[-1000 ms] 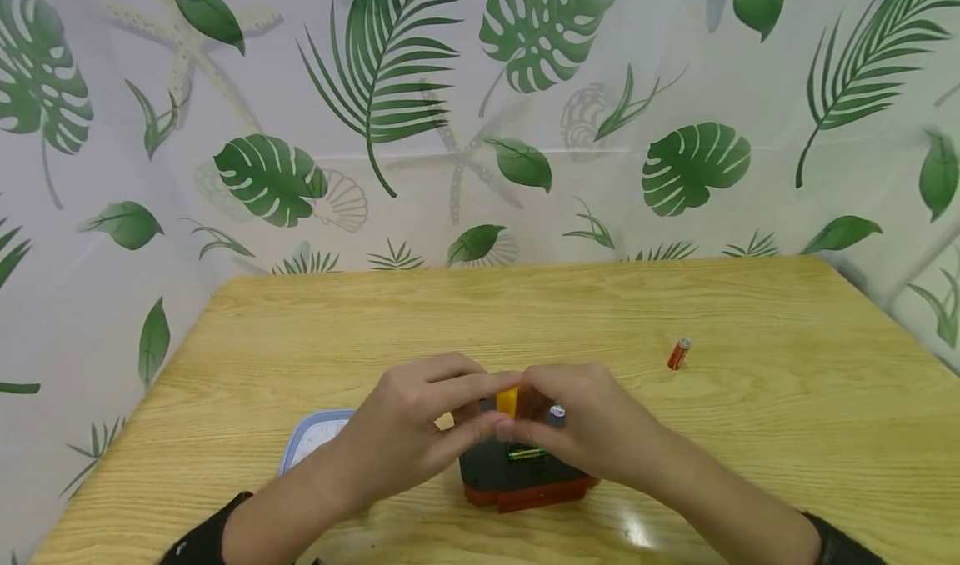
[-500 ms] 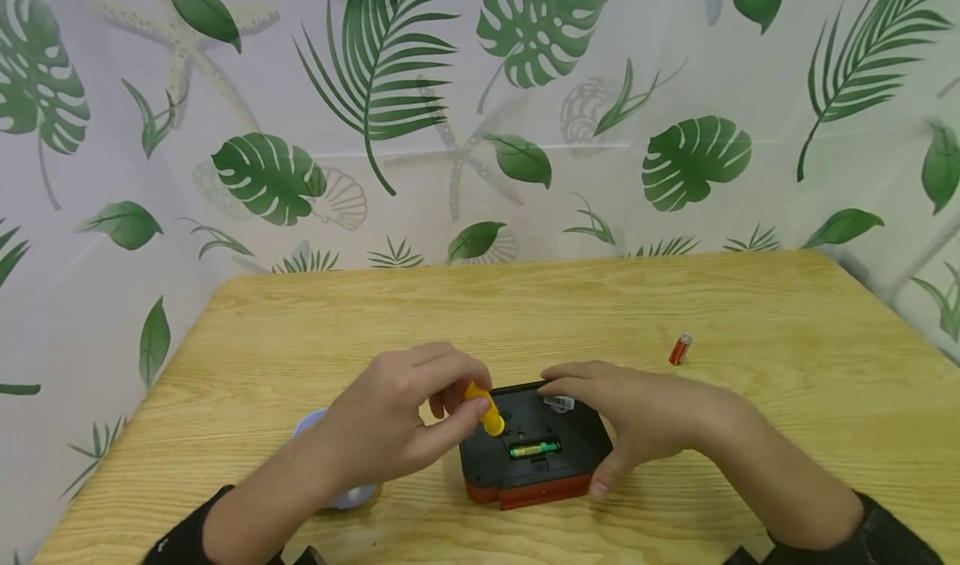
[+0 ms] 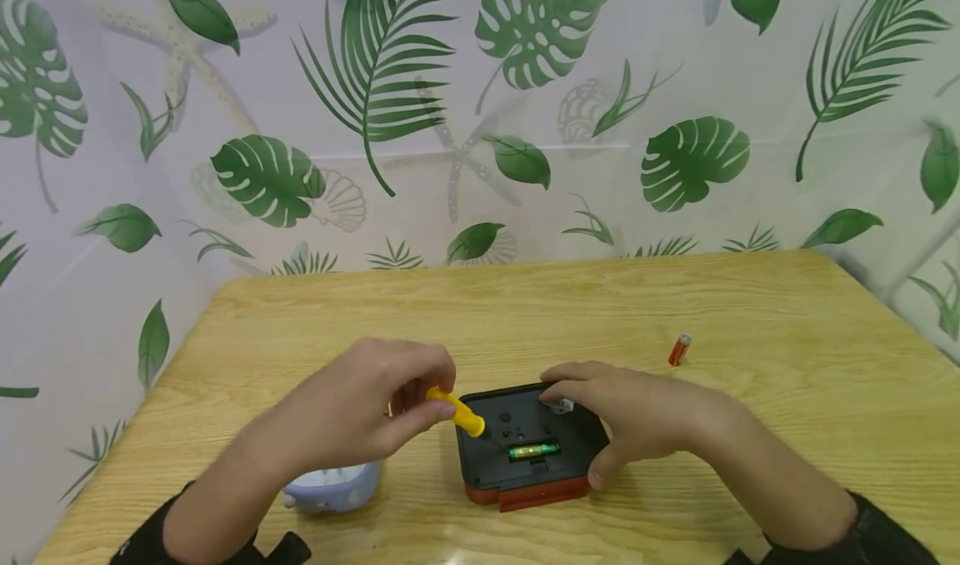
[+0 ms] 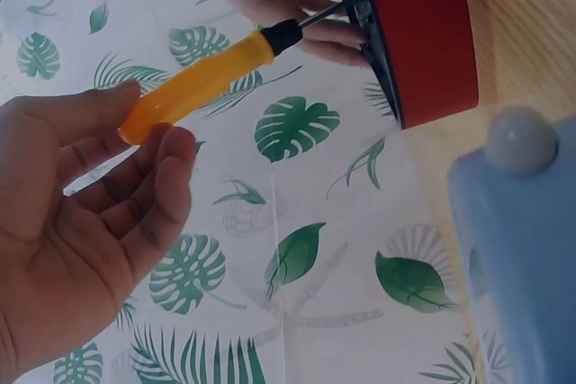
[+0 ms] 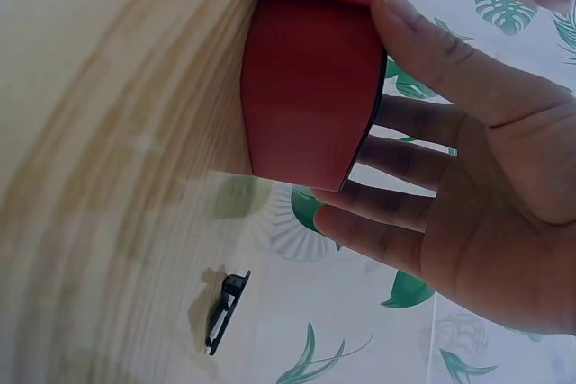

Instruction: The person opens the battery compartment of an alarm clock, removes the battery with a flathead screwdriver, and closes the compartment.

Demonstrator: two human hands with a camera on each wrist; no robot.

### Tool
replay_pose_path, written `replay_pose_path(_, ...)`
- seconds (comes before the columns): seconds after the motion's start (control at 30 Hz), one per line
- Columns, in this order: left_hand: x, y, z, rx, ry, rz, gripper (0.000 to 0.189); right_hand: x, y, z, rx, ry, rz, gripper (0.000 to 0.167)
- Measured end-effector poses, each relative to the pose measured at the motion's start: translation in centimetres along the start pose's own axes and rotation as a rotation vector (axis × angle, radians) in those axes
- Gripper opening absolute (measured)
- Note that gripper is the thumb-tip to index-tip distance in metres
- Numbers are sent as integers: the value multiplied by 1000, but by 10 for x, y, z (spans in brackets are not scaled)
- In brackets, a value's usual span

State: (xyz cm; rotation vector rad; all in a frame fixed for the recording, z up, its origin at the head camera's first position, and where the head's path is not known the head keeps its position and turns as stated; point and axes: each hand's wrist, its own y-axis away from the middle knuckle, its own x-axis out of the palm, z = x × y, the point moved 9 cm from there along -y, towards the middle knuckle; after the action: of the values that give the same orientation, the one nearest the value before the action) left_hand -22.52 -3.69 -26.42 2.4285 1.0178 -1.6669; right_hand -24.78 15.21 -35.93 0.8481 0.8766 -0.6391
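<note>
My left hand (image 3: pixel 390 394) pinches a screwdriver (image 3: pixel 461 415) by the end of its yellow handle, between thumb and fingers. The screwdriver is tilted, and its thin metal shaft reaches the black face of a red-sided device (image 3: pixel 551 492) near the left end of a small slot. A green battery (image 3: pixel 534 450) lies in that slot. My right hand (image 3: pixel 630 411) rests on the device's right side, thumb at the front edge and fairly straight fingers over the far part. In the right wrist view the thumb touches the edge beside the red wall (image 5: pixel 315 87).
A light blue box with rounded knobs (image 3: pixel 333 492) sits left of the device, partly under my left forearm. A red battery (image 3: pixel 679 350) stands at the right. The right wrist view shows a small black piece (image 5: pixel 227 312) on the wooden table (image 3: pixel 360 315).
Both hands were together at the yellow handle. My right hand has let go and moved onto the device's right side. My left hand has moved left, tilting the screwdriver over.
</note>
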Motion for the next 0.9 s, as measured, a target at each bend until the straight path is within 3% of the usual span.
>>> replay_pose_path(0.3, 9, 4, 18, -117, -97, 222, 11, -2, 2, 0, -11, 6, -13, 90)
replay_pose_path(0.37, 12, 4, 20, -134, -117, 246, 11, -2, 2, 1, -20, 5, -14, 90)
replay_pose_path(0.47, 15, 1, 18, -117, -101, 195, 10, -2, 2, 0, -16, 4, -16, 89)
replay_pose_path(0.63, 18, -6, -2, 32, -36, -15, 14, -2, 1, 0, -15, -2, -15, 88)
replay_pose_path(0.7, 20, -7, -8, 73, -32, -68, 17, -1, 1, -1, -9, -12, -13, 87)
replay_pose_path(0.8, 20, -7, -9, 63, -44, -80, 16, 0, 0, -2, -4, -20, -12, 87)
replay_pose_path(0.9, 18, -4, 0, -26, -74, -12, 14, 1, 0, -2, 0, -12, -10, 88)
